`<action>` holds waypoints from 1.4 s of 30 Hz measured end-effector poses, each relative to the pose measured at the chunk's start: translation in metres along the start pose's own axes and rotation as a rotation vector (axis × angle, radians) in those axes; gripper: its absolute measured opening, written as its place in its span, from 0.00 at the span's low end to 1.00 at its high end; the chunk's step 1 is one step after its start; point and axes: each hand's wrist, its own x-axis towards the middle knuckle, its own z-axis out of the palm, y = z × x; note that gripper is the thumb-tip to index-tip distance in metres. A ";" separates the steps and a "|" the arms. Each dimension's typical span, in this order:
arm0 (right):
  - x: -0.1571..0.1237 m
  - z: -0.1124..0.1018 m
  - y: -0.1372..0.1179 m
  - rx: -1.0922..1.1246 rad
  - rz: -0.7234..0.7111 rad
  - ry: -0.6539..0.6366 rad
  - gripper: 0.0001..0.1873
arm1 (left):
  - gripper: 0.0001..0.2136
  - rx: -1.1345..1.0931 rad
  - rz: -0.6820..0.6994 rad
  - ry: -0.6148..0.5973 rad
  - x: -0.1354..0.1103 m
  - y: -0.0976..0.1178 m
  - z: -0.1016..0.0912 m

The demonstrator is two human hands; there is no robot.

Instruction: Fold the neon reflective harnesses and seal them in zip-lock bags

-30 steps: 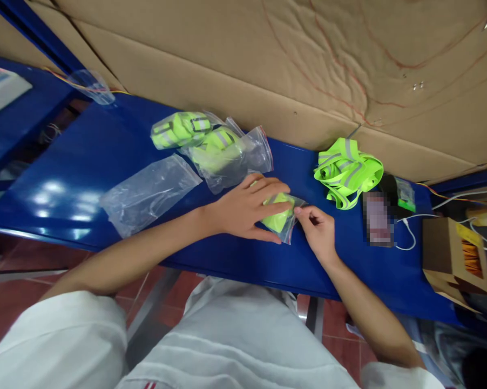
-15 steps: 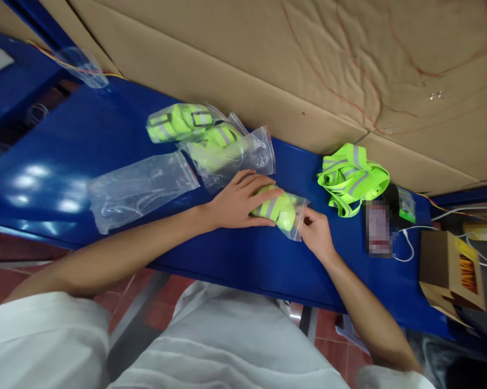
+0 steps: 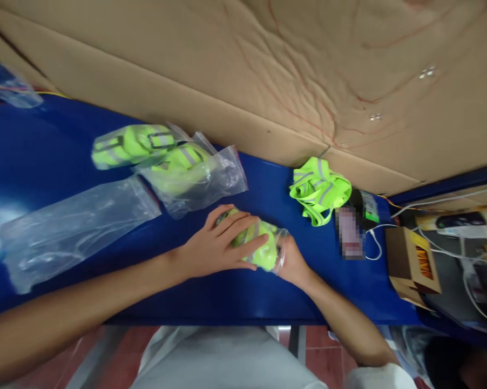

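A small clear plastic bag with a folded neon-yellow reflective vest [image 3: 263, 249] inside lies on the blue table [image 3: 65, 135]. My left hand [image 3: 217, 243] rests on top of it, fingers curved over the bundle and pressing it down. My right hand [image 3: 292, 261] grips the bag's right end, its fingers closed on the plastic and partly hidden behind it.
Two more bagged vests [image 3: 178, 165] lie at the back left. An empty clear bag [image 3: 73, 224] lies left. A loose neon vest [image 3: 318, 189] sits by the cardboard wall [image 3: 243, 65]. A phone [image 3: 349, 232], cables and a small cardboard box [image 3: 413, 259] stand right.
My left hand has slid further over the bagged vest and my right hand has closed on the bag's end. The view has shifted, so everything sits further left.
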 end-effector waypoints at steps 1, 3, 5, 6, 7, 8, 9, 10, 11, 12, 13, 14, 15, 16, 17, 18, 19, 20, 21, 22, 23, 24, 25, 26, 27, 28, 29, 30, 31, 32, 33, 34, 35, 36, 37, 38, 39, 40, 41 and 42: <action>0.000 0.003 -0.002 0.069 -0.008 -0.005 0.16 | 0.28 0.010 -0.003 0.010 0.000 0.001 -0.001; 0.002 0.006 -0.007 0.186 -0.009 0.001 0.17 | 0.27 0.028 -0.004 0.017 0.000 0.002 -0.002; 0.005 0.006 -0.010 0.259 0.018 0.025 0.20 | 0.29 0.032 -0.008 -0.001 0.000 0.004 0.000; 0.005 0.006 -0.011 0.281 0.034 0.031 0.21 | 0.30 0.031 -0.013 -0.015 -0.001 0.006 0.001; 0.006 0.005 -0.012 0.296 0.048 0.037 0.22 | 0.30 0.030 -0.014 -0.023 -0.001 0.008 0.002; 0.006 0.005 -0.012 0.303 0.059 0.045 0.22 | 0.29 0.032 -0.007 -0.025 -0.002 0.010 0.003; 0.006 0.005 -0.013 0.302 0.067 0.055 0.22 | 0.29 0.038 0.007 -0.021 -0.002 0.012 0.003; 0.007 0.004 -0.012 0.291 0.069 0.065 0.22 | 0.29 0.047 0.025 -0.010 -0.003 0.013 0.003; 0.007 0.005 -0.012 0.274 0.067 0.073 0.22 | 0.30 0.057 0.044 0.008 -0.003 0.014 0.003; 0.007 0.005 -0.012 0.256 0.060 0.083 0.21 | 0.30 0.068 0.058 0.020 -0.003 0.013 0.002; 0.008 0.005 -0.011 0.245 0.052 0.090 0.21 | 0.30 0.083 0.066 0.017 -0.002 0.012 0.001; 0.008 0.005 -0.011 0.248 0.049 0.095 0.20 | 0.28 0.104 0.065 -0.003 -0.002 0.009 0.000; 0.009 0.004 -0.010 0.267 0.050 0.103 0.21 | 0.26 0.130 0.058 -0.030 -0.001 0.006 -0.002; 0.010 0.003 -0.009 0.298 0.058 0.107 0.21 | 0.23 0.159 0.050 -0.057 0.000 0.003 -0.003; 0.010 0.002 -0.008 0.332 0.067 0.110 0.23 | 0.21 0.186 0.043 -0.082 0.000 -0.001 -0.004; 0.011 0.000 -0.007 0.356 0.074 0.103 0.24 | 0.20 0.206 0.037 -0.097 0.001 -0.004 -0.005; 0.011 -0.003 -0.007 0.364 0.073 0.093 0.24 | 0.20 0.219 0.037 -0.099 0.002 -0.007 -0.006; 0.012 -0.006 -0.006 0.353 0.063 0.088 0.24 | 0.19 0.228 0.041 -0.098 0.002 -0.008 -0.007; 0.012 -0.009 -0.006 0.331 0.049 0.084 0.23 | 0.18 0.235 0.048 -0.096 0.003 -0.009 -0.008; 0.013 -0.013 -0.006 0.305 0.038 0.083 0.22 | 0.18 0.246 0.051 -0.099 0.003 -0.010 -0.010; 0.013 -0.016 -0.007 0.282 0.029 0.089 0.21 | 0.19 0.260 0.050 -0.101 0.003 -0.009 -0.011; 0.013 -0.020 -0.007 0.265 0.025 0.098 0.20 | 0.20 0.275 0.049 -0.099 0.003 -0.009 -0.013; 0.013 -0.023 -0.008 0.255 0.024 0.109 0.20 | 0.22 0.290 0.046 -0.097 0.003 -0.009 -0.014; 0.013 -0.026 -0.009 0.251 0.028 0.119 0.20 | 0.23 0.301 0.044 -0.089 0.003 -0.009 -0.015; 0.012 -0.029 -0.009 0.250 0.033 0.131 0.20 | 0.25 0.306 0.042 -0.081 0.002 -0.010 -0.016; 0.012 -0.032 -0.009 0.251 0.038 0.147 0.20 | 0.24 0.305 0.041 -0.071 0.002 -0.011 -0.017; 0.010 -0.036 -0.008 0.254 0.041 0.164 0.20 | 0.23 0.300 0.040 -0.057 0.002 -0.013 -0.018; 0.009 -0.040 -0.007 0.256 0.039 0.188 0.19 | 0.21 0.291 0.033 -0.043 0.001 -0.015 -0.018; 0.008 -0.044 -0.006 0.259 0.032 0.219 0.19 | 0.19 0.280 0.019 -0.030 0.001 -0.018 -0.019; 0.006 -0.050 -0.004 0.264 0.019 0.258 0.19 | 0.18 0.267 -0.004 -0.015 0.001 -0.020 -0.019; 0.005 -0.055 -0.002 0.271 0.003 0.303 0.19 | 0.17 0.254 -0.033 0.003 0.001 -0.022 -0.019; 0.005 -0.061 0.000 0.282 -0.016 0.356 0.19 | 0.17 0.241 -0.065 0.021 0.001 -0.024 -0.019; 0.004 -0.067 0.001 0.297 -0.036 0.413 0.19 | 0.16 0.230 -0.096 0.042 0.001 -0.026 -0.019; 0.005 -0.073 0.002 0.315 -0.057 0.472 0.19 | 0.16 0.222 -0.127 0.061 0.001 -0.027 -0.018; 0.006 -0.079 0.001 0.334 -0.078 0.528 0.20 | 0.16 0.218 -0.155 0.075 0.001 -0.028 -0.016; 0.006 -0.084 0.000 0.356 -0.098 0.583 0.21 | 0.17 0.217 -0.183 0.073 0.000 -0.028 -0.014; 0.007 -0.089 -0.001 0.378 -0.118 0.633 0.22 | 0.18 0.218 -0.212 0.053 -0.002 -0.029 -0.011; 0.008 -0.094 -0.004 0.402 -0.137 0.678 0.23 | 0.19 0.222 -0.243 0.020 -0.004 -0.029 -0.009; 0.009 -0.097 -0.006 0.427 -0.153 0.717 0.24 | 0.20 0.229 -0.272 -0.020 -0.005 -0.029 -0.006; 0.010 -0.100 -0.009 0.451 -0.168 0.750 0.26 | 0.21 0.238 -0.295 -0.067 -0.007 -0.028 -0.003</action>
